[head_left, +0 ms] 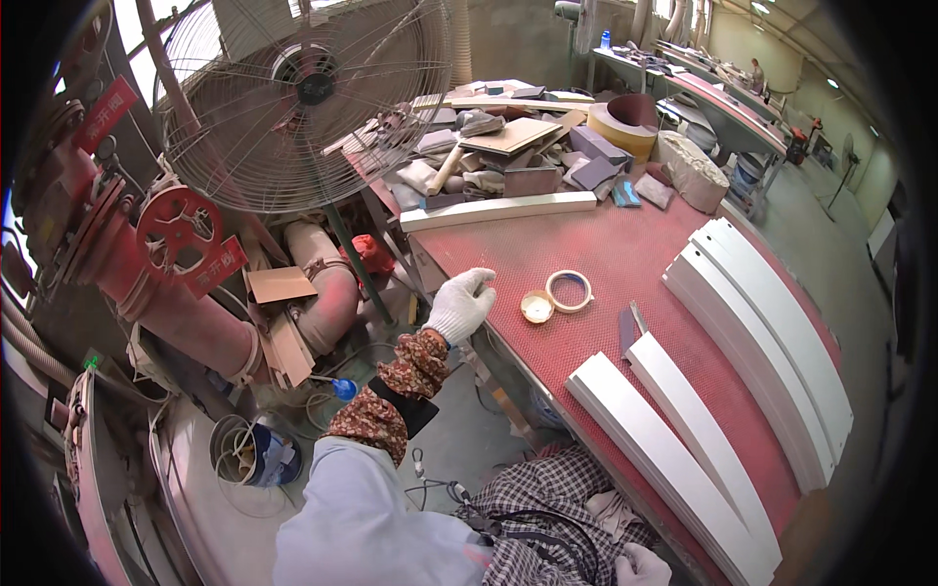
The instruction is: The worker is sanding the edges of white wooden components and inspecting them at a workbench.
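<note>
My left hand point(459, 308), in a white knitted glove, hovers by the left edge of the red work table point(547, 254). Its fingers are loosely bent with a gap between them, and nothing shows in it. To its right lie a ring-shaped tape roll point(587, 296) and a small round cream item point(536, 308), touching each other. My right hand point(643, 566), gloved too, is low at the picture's bottom edge; its fingers are partly cut off. Nearest to it are two long white strips point(645, 430). A dark flat piece point(626, 332) and a thin tool point(638, 315) lie at their far ends.
More long white profiles point(752, 342) lie along the table's right side. A white bar point(498, 210) fronts a heap of sanding blocks and scraps point(528, 146) at the far end. To the left stand a large caged fan point(313, 88), red pipes point(176, 303) and a bucket point(278, 459).
</note>
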Demonstrator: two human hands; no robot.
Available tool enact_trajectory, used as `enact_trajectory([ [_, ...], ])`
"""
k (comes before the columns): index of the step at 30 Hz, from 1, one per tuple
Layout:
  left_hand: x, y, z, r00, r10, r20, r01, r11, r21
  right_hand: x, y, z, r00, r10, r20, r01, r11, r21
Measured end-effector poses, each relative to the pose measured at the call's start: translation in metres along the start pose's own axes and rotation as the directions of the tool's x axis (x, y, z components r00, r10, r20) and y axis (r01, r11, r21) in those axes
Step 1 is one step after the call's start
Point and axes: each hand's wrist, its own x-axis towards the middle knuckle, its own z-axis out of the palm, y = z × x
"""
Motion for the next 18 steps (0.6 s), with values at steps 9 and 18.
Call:
enact_trajectory([
  [9,0.094,-0.031,0.032,1.000,-0.005,-0.029,0.007,0.998,0.067,0.034,0.001,0.017,0.976,0.157,0.154,-0.163,0.986,0.028],
  [18,0.125,-0.065,0.042,0.999,-0.040,-0.005,0.040,0.987,0.158,0.043,0.010,0.025,0.950,0.241,0.200,-0.250,0.968,0.023],
])
